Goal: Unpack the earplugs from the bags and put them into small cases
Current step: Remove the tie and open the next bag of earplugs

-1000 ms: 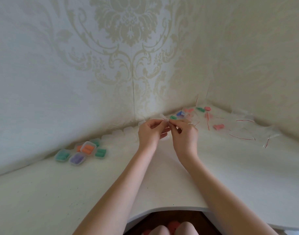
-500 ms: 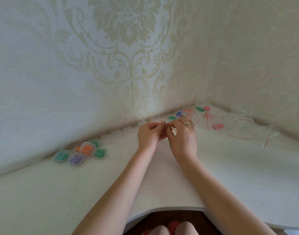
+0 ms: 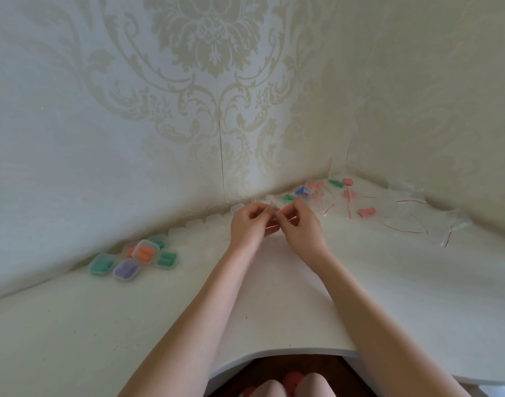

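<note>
Earplugs already packed sat at the far left of the white table (image 3: 388,296), where I saw a cluster of small clear cases close to the wall: a green case (image 3: 101,264) furthest left, a purple case (image 3: 126,269) just right of it and nearer me, an orange case (image 3: 145,252) lying on top of the group, and another green case (image 3: 166,258) on the right side of the cluster. A row of empty clear cases (image 3: 199,228) ran along the wall from there toward the middle.

At the centre both hands met above the table. My left hand (image 3: 249,226) had its fingers curled inward, and my right hand (image 3: 301,226) was curled likewise, thumb and forefinger pinched together; between them I held a small clear bag (image 3: 274,216). It was too small and blurred for me to tell what was in it, or whether its top was open.

Further right, near the corner of the patterned walls, lay loose earplugs: a green pair (image 3: 288,198), a blue one (image 3: 302,190), pink ones (image 3: 315,184), another green one (image 3: 335,183) and a pink one (image 3: 348,181) deepest in the corner. A pink pair (image 3: 366,212) lay nearer me, apart from those. At the far right were emptied clear bags with red strips (image 3: 408,214), scattered flat on the table.
</note>
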The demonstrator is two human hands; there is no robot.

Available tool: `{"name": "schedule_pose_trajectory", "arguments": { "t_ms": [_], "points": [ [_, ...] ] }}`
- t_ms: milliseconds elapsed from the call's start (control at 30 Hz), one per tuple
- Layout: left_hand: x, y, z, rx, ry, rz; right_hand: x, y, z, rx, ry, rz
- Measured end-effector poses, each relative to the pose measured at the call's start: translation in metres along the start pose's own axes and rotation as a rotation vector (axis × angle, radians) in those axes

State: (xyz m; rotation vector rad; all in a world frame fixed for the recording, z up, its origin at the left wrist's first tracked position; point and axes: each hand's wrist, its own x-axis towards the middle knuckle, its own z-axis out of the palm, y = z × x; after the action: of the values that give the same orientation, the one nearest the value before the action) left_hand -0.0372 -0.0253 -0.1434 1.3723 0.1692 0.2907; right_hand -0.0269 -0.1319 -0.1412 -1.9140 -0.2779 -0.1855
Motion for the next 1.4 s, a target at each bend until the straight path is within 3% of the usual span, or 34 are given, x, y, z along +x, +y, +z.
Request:
{"name": "schedule_pose_trajectory", "arguments": {
  "t_ms": [100,167,233,533,900,1067,1400],
  "points": [
    [0.001,-0.004,-0.002,0.236,0.085,0.194,0.001,0.000,0.001,0.068,-0.047,0.011],
    [-0.002,-0.008,0.001,0.445,0.092,0.392,-0.002,0.001,0.002,-0.013,-0.051,-0.047],
    [-0.006,-0.008,0.005,0.482,0.088,0.440,-0.006,0.003,0.002,-0.141,-0.082,-0.142],
    [-0.007,-0.008,0.008,0.545,0.120,0.472,-0.007,0.003,0.000,-0.703,-0.007,-0.240],
    [-0.013,-0.004,0.011,0.602,0.030,0.452,-0.008,0.001,0.006,-0.159,0.048,-0.208],
    [-0.015,-0.003,0.012,0.594,0.001,0.433,-0.009,0.001,0.006,-0.223,0.055,-0.257],
    [-0.025,0.006,0.015,0.922,0.069,0.392,-0.008,-0.003,-0.001,-0.485,0.059,-0.186]
  ]
}}
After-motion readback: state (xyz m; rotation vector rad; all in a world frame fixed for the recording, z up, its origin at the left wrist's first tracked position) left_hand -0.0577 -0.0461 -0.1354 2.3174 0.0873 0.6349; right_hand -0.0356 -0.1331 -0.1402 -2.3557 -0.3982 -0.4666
